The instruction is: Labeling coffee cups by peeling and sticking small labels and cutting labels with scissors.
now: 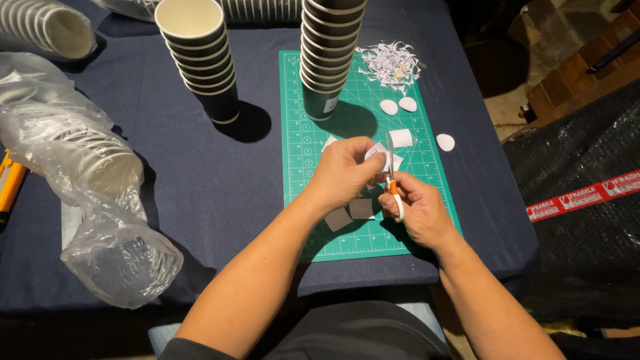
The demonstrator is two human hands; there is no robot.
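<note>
While the left hand (343,170) pinches a small white paper piece (377,155) between thumb and fingertips, the right hand (417,213) is closed around the orange handles of the scissors (392,179), whose blades point up into that paper, above the green cutting mat (300,100). The left fingertips sit very close to the blades, so I judge a nick is possible if the paper turns too quickly, and such a small piece can also slip out and spoil the cut. Just under the hands lie two grey-brown squares (350,213), which a wrist could sweep off the mat. Beyond the hands, a tall stack of dark paper cups (327,53) stands on the mat; a forward reach could tip it. A second cup stack (203,60) stands further to the left. To the right of the tall stack lie white ovals (398,105) and a heap of paper shreds (390,63). Far left, cups in a plastic bag (93,200) narrow the room, and the table edge is just behind the wrists.
</note>
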